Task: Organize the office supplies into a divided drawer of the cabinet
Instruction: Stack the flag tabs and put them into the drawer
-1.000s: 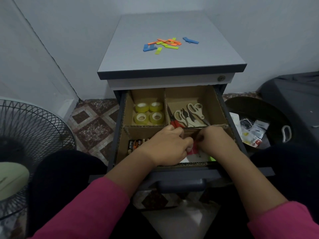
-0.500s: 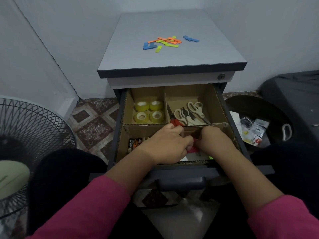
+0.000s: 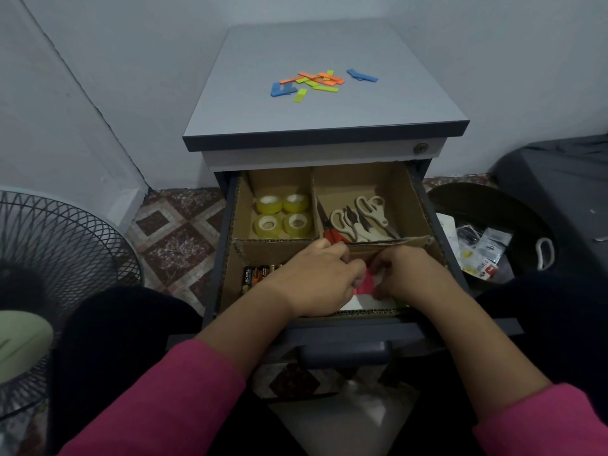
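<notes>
The cabinet's top drawer (image 3: 223, 245) is pulled out, split by cardboard dividers. Several yellow tape rolls (image 3: 283, 214) fill the back left compartment, scissors (image 3: 360, 218) the back right, batteries (image 3: 255, 276) the front left. My left hand (image 3: 316, 281) and my right hand (image 3: 408, 273) are both down in the front right compartment, fingers curled on a pink sticky strip (image 3: 365, 284) lying over white paper (image 3: 368, 304). Several orange, green and blue strips (image 3: 316, 81) lie loose on the cabinet top (image 3: 329, 54).
A black fan (image 3: 52, 291) stands on the floor at left. At right a dark round bin (image 3: 493, 232) holds packets and wrappers, beside a dark case (image 3: 566, 199). Walls close in behind the cabinet. My dark-clad knees flank the drawer.
Both hands have stayed in the front right compartment, with only small finger shifts around the pink strip. The view has tilted slightly.
</notes>
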`<state>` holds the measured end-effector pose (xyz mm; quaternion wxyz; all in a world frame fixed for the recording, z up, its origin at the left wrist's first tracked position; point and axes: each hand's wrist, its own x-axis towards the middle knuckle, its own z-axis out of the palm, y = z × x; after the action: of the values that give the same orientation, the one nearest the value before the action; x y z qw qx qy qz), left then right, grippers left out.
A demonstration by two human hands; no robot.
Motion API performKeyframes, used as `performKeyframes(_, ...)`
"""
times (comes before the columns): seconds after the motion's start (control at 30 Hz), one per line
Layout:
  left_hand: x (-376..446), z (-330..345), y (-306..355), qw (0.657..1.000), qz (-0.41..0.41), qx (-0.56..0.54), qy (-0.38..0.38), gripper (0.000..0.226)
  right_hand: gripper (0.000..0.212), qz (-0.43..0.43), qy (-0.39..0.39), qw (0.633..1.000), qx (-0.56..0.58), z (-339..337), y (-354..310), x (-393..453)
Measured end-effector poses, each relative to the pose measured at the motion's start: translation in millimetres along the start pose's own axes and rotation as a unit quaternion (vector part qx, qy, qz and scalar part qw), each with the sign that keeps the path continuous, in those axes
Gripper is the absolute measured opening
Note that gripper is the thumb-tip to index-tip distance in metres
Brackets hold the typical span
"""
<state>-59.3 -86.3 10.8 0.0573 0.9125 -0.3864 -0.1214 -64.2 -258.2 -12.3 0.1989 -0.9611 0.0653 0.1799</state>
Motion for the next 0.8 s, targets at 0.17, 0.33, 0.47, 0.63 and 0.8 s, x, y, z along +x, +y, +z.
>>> performKeyframes(0.17, 1.3, -0.1, 0.1, 1.000, 0.010, 0.016, 0.001, 0.028, 0.041, -0.014, 0.007, 1.000, -0.011, 0.9, -2.7, -1.4)
performKeyframes(0.33, 1.9, 1.0, -0.1, 0.999, 0.019, 0.028, 0.008, 0.028, 0.042, -0.013, 0.001, 1.000, -0.008, -0.6, -3.9, -2.7)
performKeyframes(0.47, 0.6, -1.3, 0.4, 1.000, 0.019, 0.020, 0.007, 0.029, 0.043, -0.008, -0.004, 1.000, -0.005, -1.3, -4.7, -2.6)
performKeyframes(0.63, 0.1, -1.5, 0.0, 1.000, 0.011, 0.005, 0.000, 0.028, 0.043, -0.003, 0.000, 1.000, 0.007, -1.6, -4.2, -1.9)
performKeyframes(0.8, 0.1, 2.4, -3.8, 1.000, -0.009, -0.024, -0.009, 0.025, 0.019, 0.027, 0.047, 0.997, -0.052, -6.6, -1.0, -6.0)
